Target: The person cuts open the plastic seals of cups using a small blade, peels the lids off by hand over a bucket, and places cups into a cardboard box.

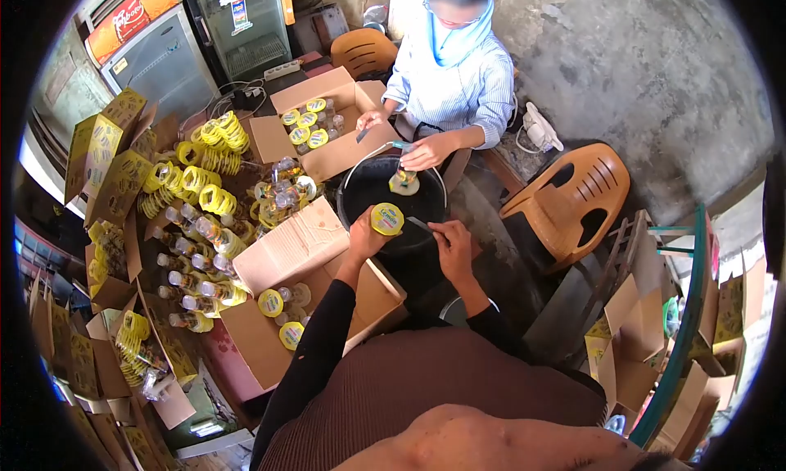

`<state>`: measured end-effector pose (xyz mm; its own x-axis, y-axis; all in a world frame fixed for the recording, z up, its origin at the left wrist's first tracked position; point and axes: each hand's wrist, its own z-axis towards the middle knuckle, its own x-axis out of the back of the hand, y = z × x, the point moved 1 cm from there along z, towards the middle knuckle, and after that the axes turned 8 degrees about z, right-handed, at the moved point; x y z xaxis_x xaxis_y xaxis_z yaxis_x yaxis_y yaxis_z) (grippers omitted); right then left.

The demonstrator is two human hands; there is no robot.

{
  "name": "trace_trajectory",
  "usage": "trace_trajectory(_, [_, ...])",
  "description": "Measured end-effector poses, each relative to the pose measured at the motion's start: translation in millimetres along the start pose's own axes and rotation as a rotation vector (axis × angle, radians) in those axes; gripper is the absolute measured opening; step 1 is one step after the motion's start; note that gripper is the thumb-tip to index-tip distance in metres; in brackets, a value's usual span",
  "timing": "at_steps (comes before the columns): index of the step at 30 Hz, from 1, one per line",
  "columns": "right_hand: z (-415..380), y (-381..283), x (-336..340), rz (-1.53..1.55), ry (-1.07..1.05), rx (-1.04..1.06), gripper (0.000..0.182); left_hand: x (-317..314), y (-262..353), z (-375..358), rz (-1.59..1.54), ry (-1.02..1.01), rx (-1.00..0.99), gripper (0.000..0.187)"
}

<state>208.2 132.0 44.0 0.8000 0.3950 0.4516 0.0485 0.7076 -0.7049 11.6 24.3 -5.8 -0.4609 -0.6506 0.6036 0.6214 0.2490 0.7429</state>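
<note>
Yellow printed cartons (106,156) stand at the far left of the black bucket (350,194). Nearer to it, though still on its left, we see stacked yellow rings (199,178) and, below them, rows of small bottles (214,290) lying on their sides. An open cardboard box (244,340) rests on the reddish table (214,348), left of the bucket and closer to us, with a few round yellow tops inside; a second box (260,137) sits beyond, to the bucket's upper left.

At the bucket's near edge our left hand (365,237) curls its fingers around a yellow-topped piece (387,219), which we hold over the opening. Behind the bucket, a co-worker's one hand (374,120) grips a dark blade (362,134) and the other (422,152) holds a similar piece (403,182) above it. Over the bucket's right side our right hand (453,243) pinches a thin blade (420,224), its tip near our piece. Right of the bucket stands an orange chair (602,180).
</note>
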Motion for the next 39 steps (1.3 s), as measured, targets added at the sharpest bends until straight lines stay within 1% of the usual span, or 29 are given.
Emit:
trace_trajectory(2, [8.7, -0.5, -12.0, -0.035, -0.019, 0.084, 0.025, -6.5, -3.8, -1.5, 0.029, 0.007, 0.002, 0.061])
trace_trajectory(4, [12.6, -2.5, -21.4, -0.022, -0.059, 0.083, 0.026, -7.7, -6.5, -2.7, 0.064, 0.014, 0.004, 0.063])
trace_trajectory(6, [15.4, -1.3, -28.8, -0.013, -0.103, 0.086, 0.026, -8.8, -6.6, -4.4, 0.166, 0.029, -0.062, 0.063])
trace_trajectory(8, [15.8, 2.3, -34.9, -0.055, -0.139, 0.156, 0.028, -11.4, -5.4, -7.6, 0.193, 0.028, -0.027, 0.063])
trace_trajectory(11, [21.2, 5.2, -37.1, -0.046, -0.184, 0.193, 0.029, -17.1, -6.4, -10.7, 0.237, 0.044, -0.006, 0.061])
trace_trajectory(13, [25.9, 11.7, -39.8, -0.057, -0.191, 0.211, 0.030, -15.6, 0.8, -7.7, 0.263, 0.019, 0.079, 0.060])
trace_trajectory(14, [26.1, 15.0, -40.9, -0.072, -0.192, 0.225, 0.030, -14.1, 4.0, -8.4, 0.262, 0.037, 0.051, 0.059])
trace_trajectory(19, [32.7, 25.1, -44.3, -0.022, -0.248, 0.239, 0.030, -16.7, 5.5, -9.6, 0.296, 0.068, 0.061, 0.061])
trace_trajectory(26, [43.4, 37.1, -44.6, -0.004, -0.308, 0.317, 0.031, -17.1, 9.1, -8.7, 0.361, 0.054, 0.110, 0.068])
trace_trajectory(29, [47.0, 38.4, -42.9, -0.016, -0.328, 0.347, 0.030, -23.9, -0.4, -9.7, 0.355, 0.123, 0.087, 0.067])
trace_trajectory(36, [49.1, 45.5, -44.4, 0.013, -0.362, 0.347, 0.029, -15.5, 14.2, -9.5, 0.392, 0.083, 0.153, 0.071])
trace_trajectory(39, [50.7, 45.4, -44.1, 0.021, -0.364, 0.359, 0.029, -16.5, 11.2, -9.1, 0.393, 0.089, 0.121, 0.072])
